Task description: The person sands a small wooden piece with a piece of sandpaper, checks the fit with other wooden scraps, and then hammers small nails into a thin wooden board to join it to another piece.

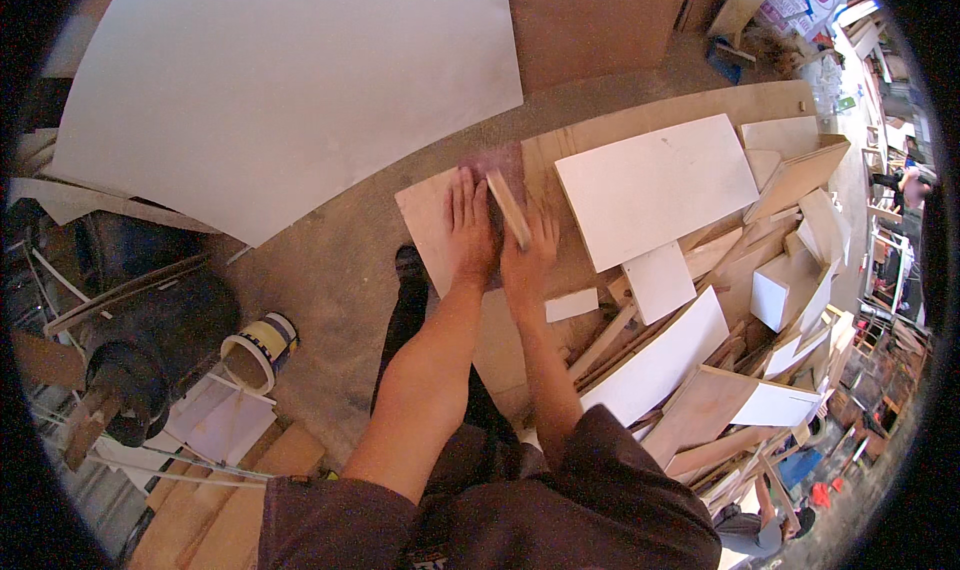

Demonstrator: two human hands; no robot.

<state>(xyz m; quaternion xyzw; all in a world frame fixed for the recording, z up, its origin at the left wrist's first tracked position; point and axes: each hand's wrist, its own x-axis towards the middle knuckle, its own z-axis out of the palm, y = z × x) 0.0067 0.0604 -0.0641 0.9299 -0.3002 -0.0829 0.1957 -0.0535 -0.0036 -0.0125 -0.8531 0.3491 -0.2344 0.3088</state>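
Down on a workshop floor, both hands press on a plywood piece.

Left hand [470, 225] lies flat, fingers together, on the plywood piece [432, 228]; right hand [527, 255] curls its fingers around a wooden block [508, 208] on the brown surface [640, 120]. White offcuts [655, 185] are heaped rightward; a large white sheet [280, 80] and a tape roll [258, 350] lie on the concrete floor [330, 270].

Narrow pale wooden strip [508, 208], tilted on edge, atop flat brown plywood piece [430, 220], reddish sheet [495, 160] beyond
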